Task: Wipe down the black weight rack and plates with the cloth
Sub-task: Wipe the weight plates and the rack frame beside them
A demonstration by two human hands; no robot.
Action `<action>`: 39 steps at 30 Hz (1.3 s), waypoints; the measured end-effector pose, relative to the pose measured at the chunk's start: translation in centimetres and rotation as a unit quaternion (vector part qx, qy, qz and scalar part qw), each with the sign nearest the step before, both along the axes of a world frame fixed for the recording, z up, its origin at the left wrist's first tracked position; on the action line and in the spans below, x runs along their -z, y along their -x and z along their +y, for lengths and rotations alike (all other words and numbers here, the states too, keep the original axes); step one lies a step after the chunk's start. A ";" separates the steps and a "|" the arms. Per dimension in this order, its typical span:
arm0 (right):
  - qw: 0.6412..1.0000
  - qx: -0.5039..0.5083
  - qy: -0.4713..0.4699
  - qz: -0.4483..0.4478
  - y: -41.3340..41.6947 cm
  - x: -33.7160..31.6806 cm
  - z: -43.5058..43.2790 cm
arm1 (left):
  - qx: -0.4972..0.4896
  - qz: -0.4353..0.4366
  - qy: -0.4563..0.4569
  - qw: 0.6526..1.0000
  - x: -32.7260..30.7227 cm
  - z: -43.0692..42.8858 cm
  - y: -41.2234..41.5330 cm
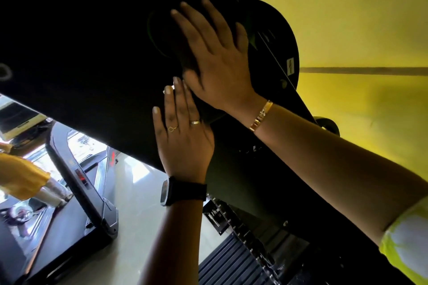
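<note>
The black weight rack [81, 41] fills the upper left as a broad dark panel, with the whole view tilted. A round black plate [278, 39] hangs on it against the yellow wall, and a smaller black disc [328, 125] sits lower right. My right hand [215, 53], a gold bracelet on its wrist, lies flat with straight fingers on the dark surface over a round plate edge [152, 37]. A dark patch under its palm may be the cloth; I cannot tell. My left hand [183, 136], with rings and a black watch, presses flat just below it.
A treadmill [76, 180] stands on the pale floor at lower left. A person in a yellow garment [20, 178] is at the left edge. A stack of black weight bars with metal parts [243, 245] lies below my arms. The yellow wall [359, 18] is behind.
</note>
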State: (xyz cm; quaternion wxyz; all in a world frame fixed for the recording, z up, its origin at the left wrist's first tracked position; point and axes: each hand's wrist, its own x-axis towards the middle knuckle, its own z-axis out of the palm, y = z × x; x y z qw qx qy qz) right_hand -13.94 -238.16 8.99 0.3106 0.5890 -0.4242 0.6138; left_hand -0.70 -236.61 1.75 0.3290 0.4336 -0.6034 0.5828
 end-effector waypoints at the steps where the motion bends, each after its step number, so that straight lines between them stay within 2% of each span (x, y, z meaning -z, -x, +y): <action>1: 1.000 -0.001 0.008 0.017 0.1 -0.3 0.0 | 0.004 0.003 -0.002 1.000 0.0 0.0 0.0; 4: 0.999 -0.008 0.014 0.034 1.3 0.3 -0.5 | 0.003 -0.002 -0.009 1.000 0.0 0.2 0.1; 6: 1.000 -0.010 0.003 0.010 2.0 1.6 -1.0 | -0.006 -0.004 -0.011 1.000 0.0 0.2 0.1; 10: 0.995 -0.015 -0.059 -0.083 3.0 5.8 -1.7 | -0.011 -0.005 -0.011 1.000 0.0 0.2 0.1; 15: 0.971 -0.031 -0.144 -0.187 3.3 12.7 -1.3 | -0.005 0.004 -0.014 1.000 -0.1 0.2 0.2; 20: 0.931 -0.064 -0.209 -0.291 1.6 20.5 0.3 | 0.002 0.007 -0.019 1.000 -0.1 0.3 0.2; 24: 0.934 -0.056 -0.254 -0.247 0.9 24.9 1.7 | 0.011 0.015 -0.036 0.999 -0.1 0.2 0.2; 30: 0.942 -0.084 -0.247 -0.210 2.2 23.9 1.1 | 0.062 0.063 -0.039 0.995 1.1 0.3 1.6; 32: 0.946 -0.081 -0.238 -0.205 3.0 23.2 0.7 | 0.071 0.046 -0.055 0.995 2.0 0.2 2.3; 35: 0.940 -0.067 -0.227 -0.247 4.5 21.5 -0.5 | 0.063 0.000 -0.063 0.996 3.3 -0.4 2.9; 39: 0.926 -0.081 -0.197 -0.311 6.5 21.7 -2.0 | 0.059 -0.004 -0.096 0.994 4.9 -0.7 4.4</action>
